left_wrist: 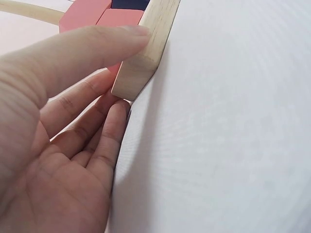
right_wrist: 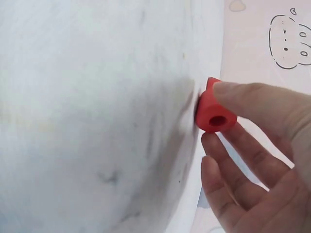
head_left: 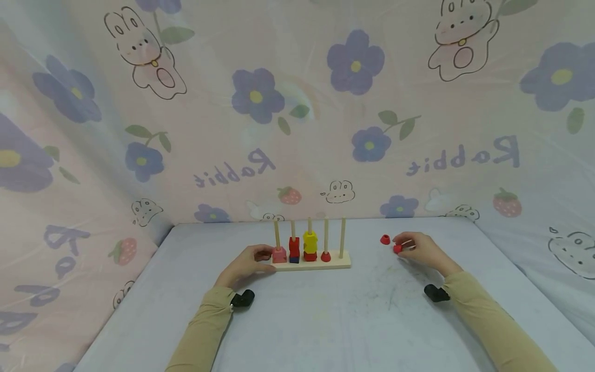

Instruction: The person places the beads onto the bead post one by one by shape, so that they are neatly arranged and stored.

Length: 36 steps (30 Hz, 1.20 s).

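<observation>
A wooden peg stacker point(head_left: 325, 265) stands on the white-covered table, its upright pegs in one row. My left hand point(head_left: 246, 264) holds its left end, thumb along the front edge of the base point(left_wrist: 154, 41) and fingers around the end. Beside those fingers, a pink block point(head_left: 279, 254) sits on the leftmost peg. Off to the right, my right hand point(head_left: 422, 250) pinches a small red block point(right_wrist: 206, 110) between thumb and fingers, close over the table; a round hole shows in the block. A second red block point(head_left: 385, 239) lies just left of that hand.
The other pegs carry a red block point(head_left: 294, 245) over a dark blue one, yellow blocks point(head_left: 310, 242) over red, and a single red piece point(head_left: 326, 256). On the rightmost peg point(head_left: 342, 238) no block shows. A printed cloth point(head_left: 307, 150) hangs behind the table.
</observation>
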### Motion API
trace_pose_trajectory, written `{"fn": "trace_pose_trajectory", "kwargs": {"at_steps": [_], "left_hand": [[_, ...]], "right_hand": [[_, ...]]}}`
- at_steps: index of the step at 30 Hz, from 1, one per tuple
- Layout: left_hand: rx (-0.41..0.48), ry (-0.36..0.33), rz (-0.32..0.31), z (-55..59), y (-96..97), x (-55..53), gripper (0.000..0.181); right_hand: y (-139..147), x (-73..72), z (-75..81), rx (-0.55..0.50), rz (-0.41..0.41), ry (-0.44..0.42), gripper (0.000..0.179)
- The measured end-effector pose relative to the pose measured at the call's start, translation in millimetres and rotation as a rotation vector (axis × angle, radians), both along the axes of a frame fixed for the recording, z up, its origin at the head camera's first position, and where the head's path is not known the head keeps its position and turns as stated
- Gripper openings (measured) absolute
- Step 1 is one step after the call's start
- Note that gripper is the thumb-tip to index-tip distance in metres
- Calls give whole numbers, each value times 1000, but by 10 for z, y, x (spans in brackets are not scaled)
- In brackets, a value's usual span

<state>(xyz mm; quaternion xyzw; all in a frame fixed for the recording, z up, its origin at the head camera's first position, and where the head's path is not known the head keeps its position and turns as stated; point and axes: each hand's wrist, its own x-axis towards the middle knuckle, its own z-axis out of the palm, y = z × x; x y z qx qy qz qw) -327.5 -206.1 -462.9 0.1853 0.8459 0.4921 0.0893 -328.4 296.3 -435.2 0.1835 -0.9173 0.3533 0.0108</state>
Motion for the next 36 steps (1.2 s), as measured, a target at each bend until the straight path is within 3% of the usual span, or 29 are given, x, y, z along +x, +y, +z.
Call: {"fn": "trace_pose_trajectory", "kwargs": {"at_steps": [10, 15, 23, 27, 33, 36], "left_hand": [[-4, 8, -5, 7, 15, 15, 58], [0, -10, -4, -2, -8, 38, 58], [11, -15, 1, 2, -5, 14, 57], [17, -14, 4, 3, 0, -13, 58], [27, -19, 1, -3, 3, -16, 57], [22, -25, 8, 5, 3, -7, 57]], "right_hand": [[-84, 4, -18, 75, -31, 20, 27], [-167, 23, 91, 47, -16, 60, 26], [-520, 37, 578, -151, -35, 147, 35], [-785, 103, 794, -317, -40, 156, 37], [-1128, 118, 897, -602, 22, 159, 36], [-1272, 88, 881, -682, 59, 160, 35]]}}
